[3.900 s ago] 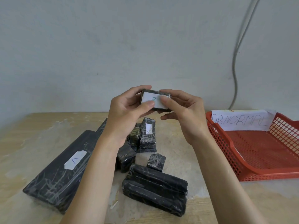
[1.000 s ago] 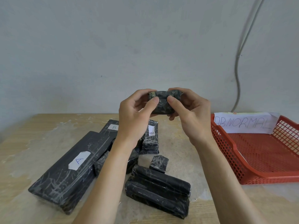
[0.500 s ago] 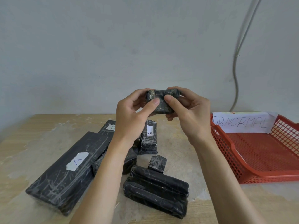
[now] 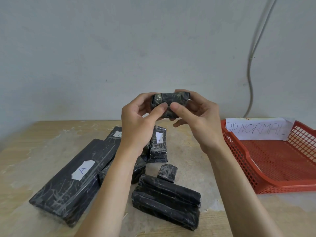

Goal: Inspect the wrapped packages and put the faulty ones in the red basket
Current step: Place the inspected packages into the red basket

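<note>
Both hands hold one small black wrapped package (image 4: 171, 102) up in front of the wall, above the table. My left hand (image 4: 136, 120) grips its left end and my right hand (image 4: 198, 117) its right end, thumbs pressed on the near face. Its dark side faces me; no label shows. The red basket (image 4: 242, 161) sits at the right, with a paper sign (image 4: 256, 128) on its back wall. Its mesh floor holds no package.
On the wooden table (image 4: 25, 151) lie more black packages: a long one labelled A (image 4: 68, 182), a small one labelled B (image 4: 159, 142), a tiny cube (image 4: 167, 172) and a thick block (image 4: 167, 200) near the front. A grey cable (image 4: 250, 74) runs down the wall.
The held package has been turned over since the earliest frame, so its white label no longer faces me. Over the last second the hands only shifted slightly around it.
</note>
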{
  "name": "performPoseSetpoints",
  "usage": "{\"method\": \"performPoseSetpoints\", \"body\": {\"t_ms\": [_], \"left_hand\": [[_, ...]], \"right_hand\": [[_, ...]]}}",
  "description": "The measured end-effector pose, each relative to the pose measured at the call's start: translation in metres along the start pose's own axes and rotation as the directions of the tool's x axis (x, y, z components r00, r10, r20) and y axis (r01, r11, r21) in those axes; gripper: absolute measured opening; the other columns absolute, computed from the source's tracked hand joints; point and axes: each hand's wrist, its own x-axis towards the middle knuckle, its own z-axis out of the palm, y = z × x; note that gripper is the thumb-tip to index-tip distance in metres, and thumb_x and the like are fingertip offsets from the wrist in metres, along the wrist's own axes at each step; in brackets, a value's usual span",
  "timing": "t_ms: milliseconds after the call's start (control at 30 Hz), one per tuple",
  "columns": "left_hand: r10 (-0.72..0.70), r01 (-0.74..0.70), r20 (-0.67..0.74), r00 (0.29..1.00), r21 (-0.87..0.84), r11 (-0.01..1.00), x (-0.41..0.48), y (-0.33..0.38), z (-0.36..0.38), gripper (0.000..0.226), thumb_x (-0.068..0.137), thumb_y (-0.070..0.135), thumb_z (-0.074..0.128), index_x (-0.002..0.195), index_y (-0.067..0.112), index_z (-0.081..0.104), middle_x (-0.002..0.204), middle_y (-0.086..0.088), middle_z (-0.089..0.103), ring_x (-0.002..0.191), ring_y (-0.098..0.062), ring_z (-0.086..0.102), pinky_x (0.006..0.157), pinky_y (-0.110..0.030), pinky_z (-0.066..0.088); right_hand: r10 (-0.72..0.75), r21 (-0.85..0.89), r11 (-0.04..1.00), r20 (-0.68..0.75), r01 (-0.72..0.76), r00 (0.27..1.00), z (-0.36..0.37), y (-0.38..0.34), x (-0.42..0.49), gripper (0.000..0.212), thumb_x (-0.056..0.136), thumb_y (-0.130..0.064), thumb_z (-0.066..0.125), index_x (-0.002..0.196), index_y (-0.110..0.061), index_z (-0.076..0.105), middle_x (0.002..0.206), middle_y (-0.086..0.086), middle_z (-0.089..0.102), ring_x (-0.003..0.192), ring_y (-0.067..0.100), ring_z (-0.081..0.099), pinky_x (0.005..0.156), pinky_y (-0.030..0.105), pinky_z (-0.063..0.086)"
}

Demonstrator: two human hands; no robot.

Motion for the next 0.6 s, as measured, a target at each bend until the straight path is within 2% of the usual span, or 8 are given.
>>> {"method": "performPoseSetpoints", "body": {"t_ms": [67,167,300,400,500,600], "left_hand": [[-0.004,0.004,-0.002,1.000,0.025,1.000,0.000,-0.002,0.001,0.022,0.085,0.025,0.081,0.107,0.023,0.078,0.101,-0.004,0.081,0.100,-0.031,0.077,0.094,-0.057,0.062],[-0.022,0.020,0.053,0.998,0.030,0.999,-0.001,0.000,0.001,0.020,0.090,0.021,0.079,0.110,0.021,0.076,0.102,-0.004,0.080,0.102,-0.027,0.077,0.092,-0.049,0.064],[-0.052,0.062,0.101,0.994,-0.095,0.994,-0.002,0.007,-0.003,0.017,0.097,0.008,0.073,0.114,0.009,0.074,0.106,-0.007,0.080,0.102,-0.025,0.078,0.088,-0.037,0.065],[-0.052,0.066,0.121,0.991,-0.113,0.991,-0.002,0.009,-0.004,0.019,0.095,0.008,0.075,0.113,0.011,0.075,0.105,-0.004,0.081,0.103,-0.024,0.078,0.087,-0.036,0.064],[-0.041,0.048,0.093,0.995,-0.071,0.996,-0.001,0.006,-0.002,0.018,0.090,0.010,0.079,0.106,0.019,0.078,0.100,-0.002,0.081,0.099,-0.022,0.078,0.084,-0.034,0.063],[-0.042,0.045,0.056,0.998,-0.057,0.997,-0.001,0.004,0.000,0.017,0.088,0.014,0.079,0.102,0.024,0.079,0.098,-0.002,0.081,0.097,-0.023,0.077,0.088,-0.040,0.064]], "right_hand": [[0.008,0.000,1.000,-0.020,-0.008,1.000,-0.001,0.001,0.000,0.026,0.092,-0.003,0.080,0.113,-0.017,0.075,0.083,0.011,0.080,0.063,0.022,0.071,0.062,0.031,0.059],[0.024,0.022,1.000,-0.067,-0.022,0.997,0.000,0.002,0.000,0.022,0.090,-0.003,0.082,0.108,-0.015,0.077,0.076,0.013,0.078,0.058,0.023,0.068,0.060,0.031,0.059],[0.061,0.047,0.997,-0.033,-0.060,0.998,-0.001,-0.004,-0.001,0.016,0.093,-0.009,0.080,0.108,-0.012,0.078,0.088,0.011,0.081,0.070,0.024,0.073,0.065,0.032,0.061],[0.058,0.048,0.997,-0.017,-0.057,0.998,-0.002,-0.004,0.000,0.014,0.094,-0.010,0.079,0.107,-0.012,0.078,0.091,0.010,0.082,0.077,0.026,0.076,0.067,0.034,0.062],[0.058,0.042,0.998,-0.037,-0.057,0.998,-0.001,-0.003,0.000,0.014,0.093,-0.006,0.079,0.104,-0.013,0.078,0.089,0.009,0.082,0.076,0.023,0.076,0.067,0.034,0.063],[0.079,0.032,0.996,-0.036,-0.078,0.996,-0.001,-0.002,0.000,0.010,0.096,-0.009,0.076,0.105,-0.013,0.078,0.089,0.009,0.082,0.078,0.025,0.077,0.068,0.036,0.065]]}}
